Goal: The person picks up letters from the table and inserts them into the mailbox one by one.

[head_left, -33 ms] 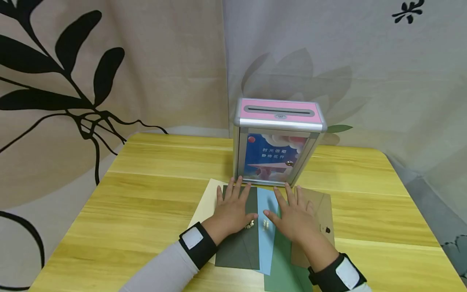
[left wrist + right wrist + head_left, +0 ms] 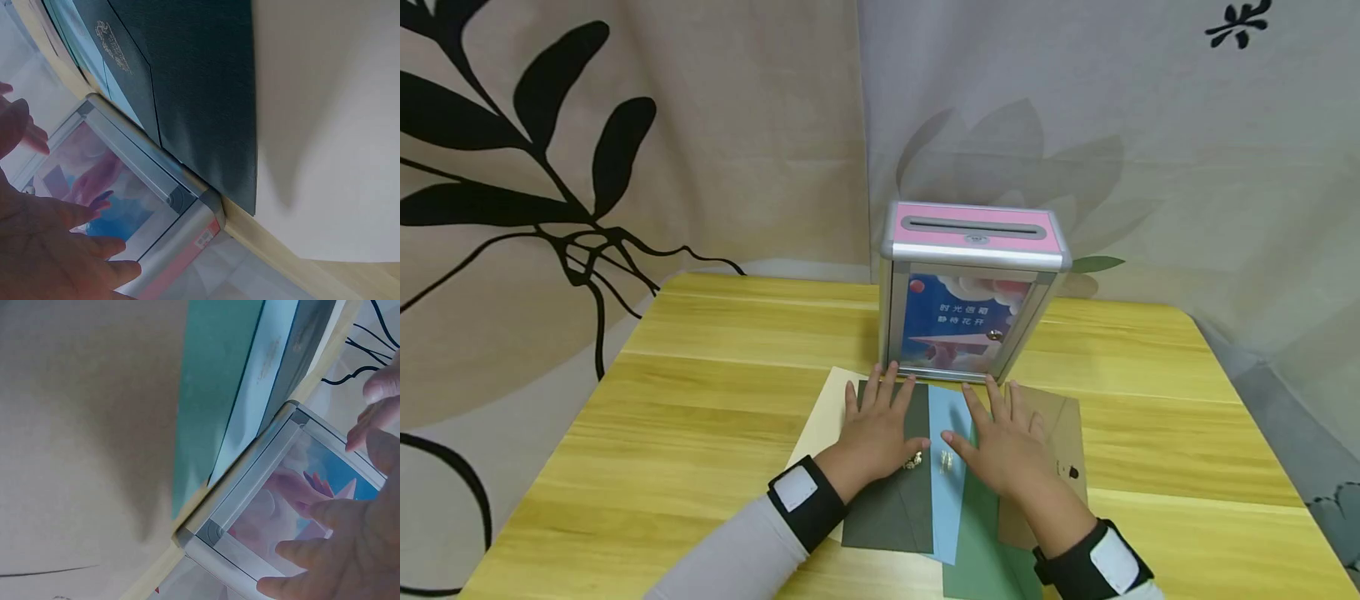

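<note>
My left hand [image 2: 876, 437] is spread with straight fingers over a dark grey-green envelope [image 2: 887, 525], and it holds nothing. Under its left side lies a cream envelope [image 2: 822, 417]. Likewise spread and holding nothing, my right hand [image 2: 1009, 446] hovers over a green envelope [image 2: 981, 550] and a brown kraft envelope [image 2: 1062, 412]. A light blue envelope [image 2: 953, 492] shows between the two hands. The envelopes overlap in a fan. In the left wrist view the dark envelope [image 2: 200, 81] lies on the cream one [image 2: 337, 112], below the hand's level.
Just beyond the fingertips stands a metal-framed mailbox [image 2: 958, 371] with a pink slotted top [image 2: 973, 212] and a small lock [image 2: 994, 336] on its front. It stands on a wooden table [image 2: 700, 450]. Behind hangs a curtain [image 2: 760, 125] with a plant print.
</note>
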`<state>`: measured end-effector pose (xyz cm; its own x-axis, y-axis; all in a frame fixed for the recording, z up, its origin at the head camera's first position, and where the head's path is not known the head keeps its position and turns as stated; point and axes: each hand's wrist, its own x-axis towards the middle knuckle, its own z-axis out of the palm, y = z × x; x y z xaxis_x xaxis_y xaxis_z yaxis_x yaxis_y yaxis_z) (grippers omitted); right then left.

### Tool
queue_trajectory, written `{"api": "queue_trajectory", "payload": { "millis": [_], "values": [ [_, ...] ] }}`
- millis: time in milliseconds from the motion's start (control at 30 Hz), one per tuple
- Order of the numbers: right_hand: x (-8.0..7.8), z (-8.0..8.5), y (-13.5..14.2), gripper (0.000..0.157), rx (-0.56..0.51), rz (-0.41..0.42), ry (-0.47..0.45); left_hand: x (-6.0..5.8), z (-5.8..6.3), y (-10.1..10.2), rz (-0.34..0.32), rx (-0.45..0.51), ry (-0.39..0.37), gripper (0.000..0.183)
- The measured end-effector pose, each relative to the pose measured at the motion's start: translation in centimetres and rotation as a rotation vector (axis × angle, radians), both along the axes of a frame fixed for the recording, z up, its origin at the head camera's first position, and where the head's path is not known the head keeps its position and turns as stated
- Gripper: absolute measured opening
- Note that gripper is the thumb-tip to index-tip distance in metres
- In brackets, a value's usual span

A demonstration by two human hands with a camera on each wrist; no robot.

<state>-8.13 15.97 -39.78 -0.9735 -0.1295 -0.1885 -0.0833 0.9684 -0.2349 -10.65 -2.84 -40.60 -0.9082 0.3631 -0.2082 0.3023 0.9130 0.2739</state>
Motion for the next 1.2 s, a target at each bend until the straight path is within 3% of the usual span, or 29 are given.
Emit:
{"api": "queue_trajectory", "payload": {
  "millis": [233,700,1000,1200],
  "values": [
    [0.3,0.4,0.1,0.075,0.019,0.002,0.017,0.4,0.5,0.0,0.006,0.025,-0.003,0.086],
    [1.8,0.7,0.5,0.082,-0.096,0.002,0.076,1.5,0.8,-0.7,0.038,0.106,-0.008,0.091],
    [3.5,0.9,0.2,0.069,-0.205,0.013,0.158,1.7,0.1,-2.1,0.176,0.182,-0.011,0.102],
    [5.1,1.5,-0.4,0.059,-0.226,0.024,0.199,0.9,-0.8,-4.5,0.259,0.151,-0.004,0.106]
  ]
}}
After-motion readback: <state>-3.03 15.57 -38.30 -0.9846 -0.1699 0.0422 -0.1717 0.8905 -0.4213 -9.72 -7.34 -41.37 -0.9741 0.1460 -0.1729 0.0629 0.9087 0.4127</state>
